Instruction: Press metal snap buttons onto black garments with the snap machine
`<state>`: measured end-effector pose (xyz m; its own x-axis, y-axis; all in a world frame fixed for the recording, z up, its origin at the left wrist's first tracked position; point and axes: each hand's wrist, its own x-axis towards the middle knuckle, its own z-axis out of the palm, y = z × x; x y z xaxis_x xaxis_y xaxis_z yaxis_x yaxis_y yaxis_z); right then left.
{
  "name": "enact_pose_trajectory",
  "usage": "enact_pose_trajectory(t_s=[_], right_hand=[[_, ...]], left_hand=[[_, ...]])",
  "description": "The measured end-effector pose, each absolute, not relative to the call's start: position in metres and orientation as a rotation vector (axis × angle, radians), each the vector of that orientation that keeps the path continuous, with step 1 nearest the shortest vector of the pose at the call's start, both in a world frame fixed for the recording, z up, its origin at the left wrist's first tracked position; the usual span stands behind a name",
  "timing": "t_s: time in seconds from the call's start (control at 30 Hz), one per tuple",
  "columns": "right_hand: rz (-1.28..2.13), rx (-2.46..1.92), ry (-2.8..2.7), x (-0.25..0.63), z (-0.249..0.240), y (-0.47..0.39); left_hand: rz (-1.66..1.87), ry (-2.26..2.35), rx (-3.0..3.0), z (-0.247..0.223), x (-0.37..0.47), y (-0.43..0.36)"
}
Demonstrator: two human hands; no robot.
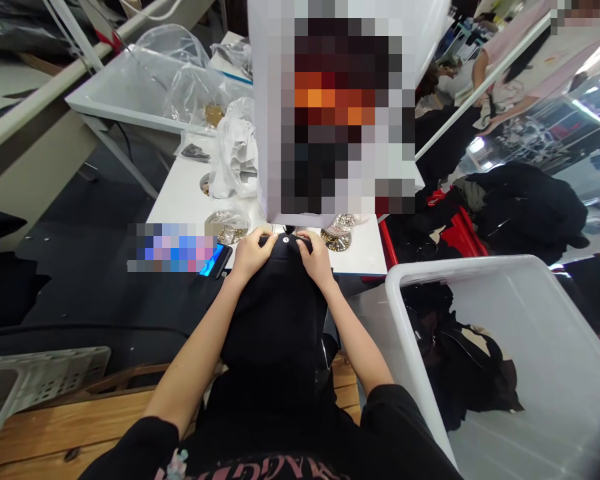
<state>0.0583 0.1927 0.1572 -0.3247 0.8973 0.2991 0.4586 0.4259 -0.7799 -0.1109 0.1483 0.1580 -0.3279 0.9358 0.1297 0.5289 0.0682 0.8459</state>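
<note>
Black sleeves were closest to the camera, then the black fabric (275,313) draped from lap up to the white machine (330,133). Left hand (250,257) and right hand (316,259) pinched its top edge. Looked soft, floppy, light; edges seemed best to grab.
</note>
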Motion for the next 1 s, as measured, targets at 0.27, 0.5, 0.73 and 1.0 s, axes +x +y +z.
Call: enact_pose_trajectory(t_s=[0.27,0.5,0.73,1.0], right_hand=[[0.837,-1.135,-1.897,0.058,0.173,0.193],[1.105,-1.051,-1.982,0.080,0.205,0.164],[0.827,-0.803,-2.327,0.125,0.226,0.110],[0.122,-0.303,-2.223,0.155,0.215,0.051]], left_hand=[[1.203,1.850,1.443,0.170,-0.118,0.148],[1.046,1.670,1.497,0.198,-0.128,0.109],[0.785,1.456,1.947,0.225,-0.126,0.044],[1.385,1.194,2.756,0.213,-0.105,-0.022]])
